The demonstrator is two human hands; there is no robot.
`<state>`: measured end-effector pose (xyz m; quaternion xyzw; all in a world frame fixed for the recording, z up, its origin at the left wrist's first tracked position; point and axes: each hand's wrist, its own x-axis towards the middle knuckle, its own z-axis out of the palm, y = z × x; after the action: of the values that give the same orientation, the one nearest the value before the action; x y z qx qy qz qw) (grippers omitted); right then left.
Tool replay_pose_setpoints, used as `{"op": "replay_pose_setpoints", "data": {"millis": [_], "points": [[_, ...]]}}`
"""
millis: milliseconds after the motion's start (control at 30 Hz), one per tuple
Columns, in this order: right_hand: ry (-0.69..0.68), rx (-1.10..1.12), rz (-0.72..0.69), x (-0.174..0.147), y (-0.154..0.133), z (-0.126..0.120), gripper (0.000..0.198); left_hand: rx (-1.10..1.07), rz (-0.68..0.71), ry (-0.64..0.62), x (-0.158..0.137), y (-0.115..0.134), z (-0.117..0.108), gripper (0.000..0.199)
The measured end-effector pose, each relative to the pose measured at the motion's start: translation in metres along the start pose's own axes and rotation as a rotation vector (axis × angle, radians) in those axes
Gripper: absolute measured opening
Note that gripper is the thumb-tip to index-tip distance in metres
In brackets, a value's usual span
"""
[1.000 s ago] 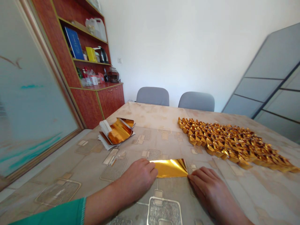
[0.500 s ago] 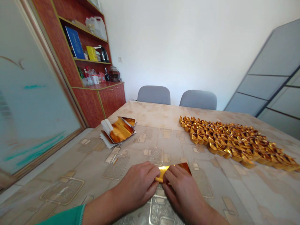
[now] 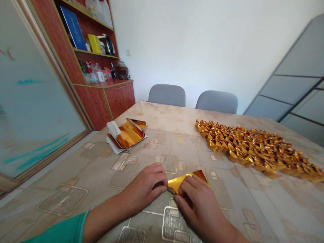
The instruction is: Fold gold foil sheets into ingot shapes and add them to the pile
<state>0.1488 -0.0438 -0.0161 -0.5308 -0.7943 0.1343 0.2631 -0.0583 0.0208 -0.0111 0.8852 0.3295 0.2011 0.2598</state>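
A sheet of gold foil paper (image 3: 178, 182), partly folded, lies on the table near its front edge. My left hand (image 3: 149, 182) pinches the left end of the paper between thumb and curled fingers. Over its front and right part, my right hand (image 3: 199, 200) has its fingers bent down onto the paper, gripping it. The right fingers hide some of the sheet, and its far right corner sticks out beyond them.
A stack of gold foil sheets (image 3: 130, 135) with white backing lies to the left. Many folded gold paper ingots (image 3: 243, 145) stand in rows at the right. Two grey chairs (image 3: 167, 95) are behind the patterned tablecloth (image 3: 93, 179). A red cabinet (image 3: 118, 99) stands at the back left.
My left hand has shifted slightly left along the paper, its fingers looser, so more gold surface shows between the hands. The camera view has tilted down a little.
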Motion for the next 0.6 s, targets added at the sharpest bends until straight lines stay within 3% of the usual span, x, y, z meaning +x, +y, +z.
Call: {"op": "replay_pose_setpoints", "data": {"millis": [133, 267, 600], "points": [[0.000, 0.047, 0.028, 0.0024, 0.0012, 0.0015, 0.018, -0.008, -0.062, 0.017, 0.0000, -0.0019, -0.0010, 0.003], [-0.011, 0.075, 0.073, 0.0046, 0.0023, 0.0010, 0.021, 0.009, -0.098, 0.033, 0.0011, -0.0029, -0.0030, 0.011], [-0.025, 0.080, 0.058, 0.0103, 0.0016, -0.0026, 0.024, 0.042, -0.053, 0.047, 0.0017, -0.0033, -0.0026, 0.013]]}}
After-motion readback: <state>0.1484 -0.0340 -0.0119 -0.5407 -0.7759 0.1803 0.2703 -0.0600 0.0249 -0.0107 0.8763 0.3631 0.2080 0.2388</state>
